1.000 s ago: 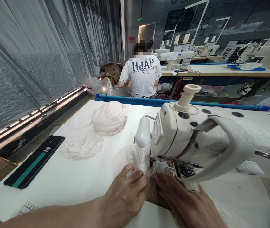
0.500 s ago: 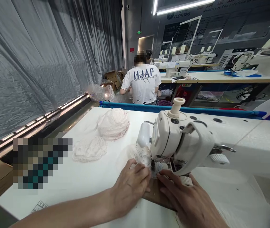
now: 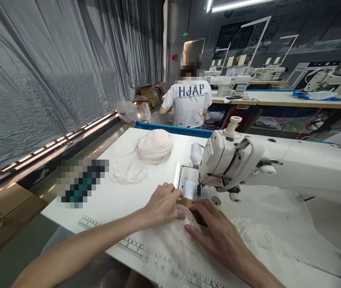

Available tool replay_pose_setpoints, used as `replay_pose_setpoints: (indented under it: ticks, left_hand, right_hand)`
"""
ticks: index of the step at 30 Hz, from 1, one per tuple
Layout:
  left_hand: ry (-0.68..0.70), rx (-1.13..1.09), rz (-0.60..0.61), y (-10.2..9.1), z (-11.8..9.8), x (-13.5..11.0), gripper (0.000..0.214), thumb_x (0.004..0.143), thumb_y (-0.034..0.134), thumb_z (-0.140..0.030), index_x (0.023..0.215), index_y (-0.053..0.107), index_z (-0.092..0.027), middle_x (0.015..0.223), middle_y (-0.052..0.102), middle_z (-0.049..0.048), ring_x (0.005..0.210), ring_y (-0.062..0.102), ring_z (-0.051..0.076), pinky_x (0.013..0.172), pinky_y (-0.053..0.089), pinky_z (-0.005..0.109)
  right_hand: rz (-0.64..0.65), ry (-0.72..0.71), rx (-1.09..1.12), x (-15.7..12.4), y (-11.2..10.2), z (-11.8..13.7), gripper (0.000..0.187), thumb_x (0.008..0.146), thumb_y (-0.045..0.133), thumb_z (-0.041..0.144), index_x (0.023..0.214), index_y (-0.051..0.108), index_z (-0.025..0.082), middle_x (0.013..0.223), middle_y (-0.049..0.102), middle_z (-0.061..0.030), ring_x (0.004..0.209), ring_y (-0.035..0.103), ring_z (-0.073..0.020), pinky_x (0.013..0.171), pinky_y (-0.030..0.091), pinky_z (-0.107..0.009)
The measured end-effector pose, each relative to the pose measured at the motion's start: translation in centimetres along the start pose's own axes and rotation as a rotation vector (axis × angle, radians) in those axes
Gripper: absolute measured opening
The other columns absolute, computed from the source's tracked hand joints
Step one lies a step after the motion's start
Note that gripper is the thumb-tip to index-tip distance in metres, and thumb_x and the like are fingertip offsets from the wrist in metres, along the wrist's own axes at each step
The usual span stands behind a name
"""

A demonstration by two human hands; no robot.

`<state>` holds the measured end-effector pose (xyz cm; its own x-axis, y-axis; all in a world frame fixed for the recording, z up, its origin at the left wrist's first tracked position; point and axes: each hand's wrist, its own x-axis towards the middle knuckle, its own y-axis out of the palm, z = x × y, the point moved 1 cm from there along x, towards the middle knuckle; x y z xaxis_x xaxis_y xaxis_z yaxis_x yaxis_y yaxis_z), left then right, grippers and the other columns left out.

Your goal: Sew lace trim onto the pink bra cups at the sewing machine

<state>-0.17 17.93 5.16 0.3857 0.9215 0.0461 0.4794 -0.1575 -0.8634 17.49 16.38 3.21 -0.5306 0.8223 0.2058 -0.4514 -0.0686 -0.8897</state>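
Note:
In front of the sewing machine's (image 3: 236, 160) needle area, my left hand (image 3: 163, 206) is closed on the edge of a thin white lace-trimmed fabric (image 3: 178, 238). My right hand (image 3: 218, 226) holds the same fabric from the right, its thumb and forefinger on either side of the edge. The cloth hangs down toward me over the table's printed ruler marks. Just beyond my fingers, the metal plate (image 3: 188, 188) under the needle shows bare. Part of the fabric is hidden beneath my hands.
On the white table (image 3: 119, 200) sit a rounded stack of pale fabric pieces (image 3: 155, 146) and a flatter lace piece (image 3: 128, 172). More white fabric (image 3: 257, 236) lies on the right. Ahead, a person in a white shirt (image 3: 191, 104) sits with their back to me.
Both hands have drawn back from the needle toward me, bringing the white fabric off the metal plate. The view has shifted, so the machine appears farther away.

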Motion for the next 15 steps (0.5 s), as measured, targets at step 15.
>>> replay_pose_setpoints:
  ticks: [15]
  left_hand:
    - [-0.234, -0.967, 0.393, -2.0, -3.1, -11.1, 0.039, 0.062, 0.076, -0.022, 0.099, 0.065, -0.014, 0.085, 0.064, 0.0025, 0.076, 0.057, 0.014, 0.068, 0.043, 0.023]
  right_hand:
    - [0.501, 0.298, 1.050, -7.2, -2.5, 6.4, 0.035, 0.084, 0.055, 0.052, 0.073, 0.047, 0.019, 0.068, 0.045, 0.0019, 0.067, 0.041, -0.0142, 0.061, 0.033, -0.026]
